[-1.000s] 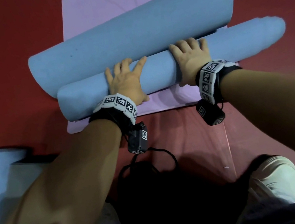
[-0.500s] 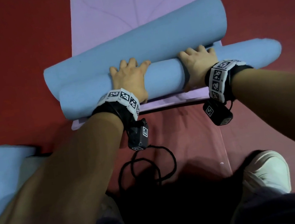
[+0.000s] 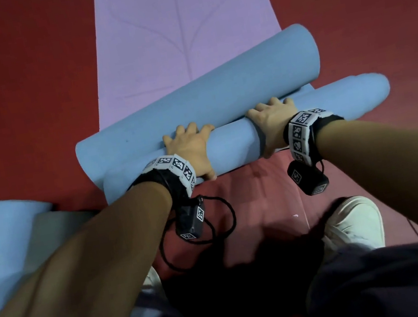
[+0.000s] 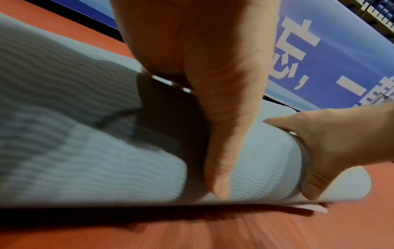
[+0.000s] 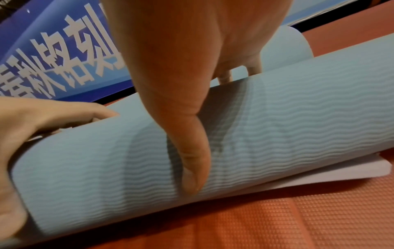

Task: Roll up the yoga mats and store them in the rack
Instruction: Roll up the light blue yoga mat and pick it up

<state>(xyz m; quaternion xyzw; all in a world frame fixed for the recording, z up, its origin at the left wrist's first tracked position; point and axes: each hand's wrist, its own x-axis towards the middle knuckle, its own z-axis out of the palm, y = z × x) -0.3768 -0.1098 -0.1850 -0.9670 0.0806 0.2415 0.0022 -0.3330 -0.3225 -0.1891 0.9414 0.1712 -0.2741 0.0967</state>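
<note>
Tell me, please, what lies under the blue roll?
Under the rolled blue foam mat lie the flat lilac yoga mat and red floor; what is directly beneath the roll is hidden.

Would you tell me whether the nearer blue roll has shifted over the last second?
Yes. The nearer blue roll has come toward the person: it now covers the near edge of the purple mat, which showed in front of it earlier.

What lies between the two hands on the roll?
Only bare blue roll: the head view shows nothing else on that stretch between the left hand and the right hand.
</note>
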